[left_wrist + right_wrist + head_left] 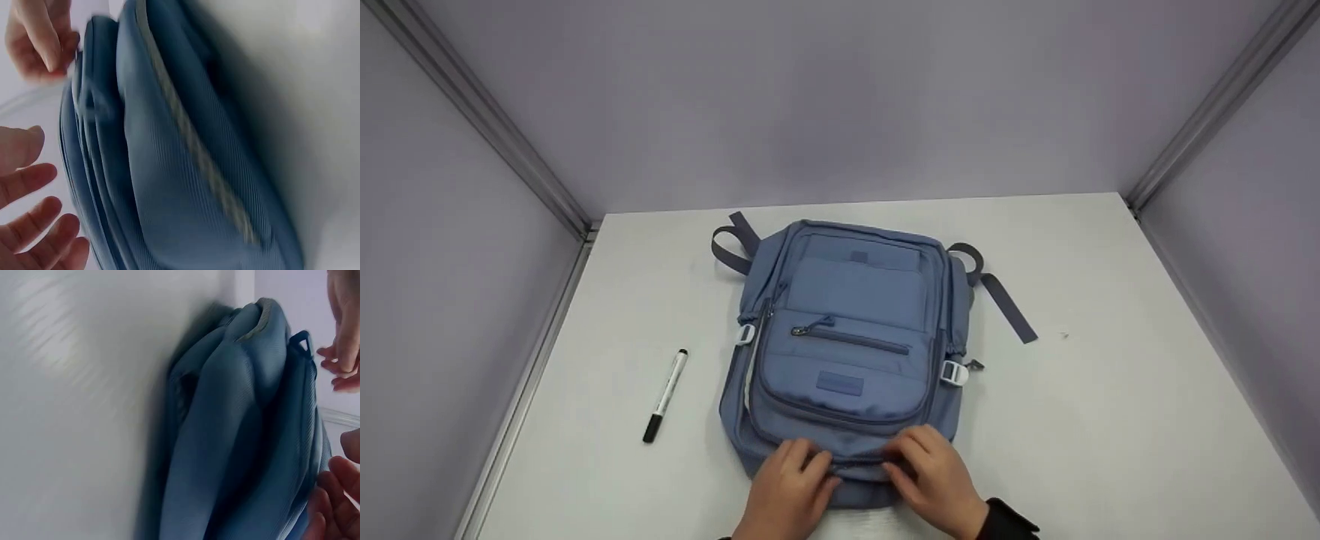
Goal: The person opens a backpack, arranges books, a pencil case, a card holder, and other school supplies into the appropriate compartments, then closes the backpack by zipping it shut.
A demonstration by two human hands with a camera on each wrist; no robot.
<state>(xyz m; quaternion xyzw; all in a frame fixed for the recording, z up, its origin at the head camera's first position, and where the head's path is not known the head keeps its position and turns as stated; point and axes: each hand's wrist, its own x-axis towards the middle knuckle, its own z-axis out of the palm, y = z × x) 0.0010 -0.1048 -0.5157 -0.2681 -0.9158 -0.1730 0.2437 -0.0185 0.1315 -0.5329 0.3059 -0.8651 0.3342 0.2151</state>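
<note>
The soft blue fabric backpack [851, 289] lies flat on the white table [1095, 420], pocketed face up, directly ahead of my hands, and its long axis runs almost straight away from me. What matters, I judge, is how its near end sits between my hands: the dark curved seam [859, 462] there runs crosswise to that long axis, with my left hand [786, 487] just left of the backpack's middle and my right hand [936, 480] just right of it. Neither hand is clearly the nearer; both are at the near end, fingertips facing each other across a bare stretch of seam. My fingers are bent on both sides, yet I cannot tell whether either hand pinches the fabric or only rests against it. The slim white marker pen with black ends [665, 396] lies apart, left of the backpack, slanting, its longer black end toward me, nearer my left hand.
</note>
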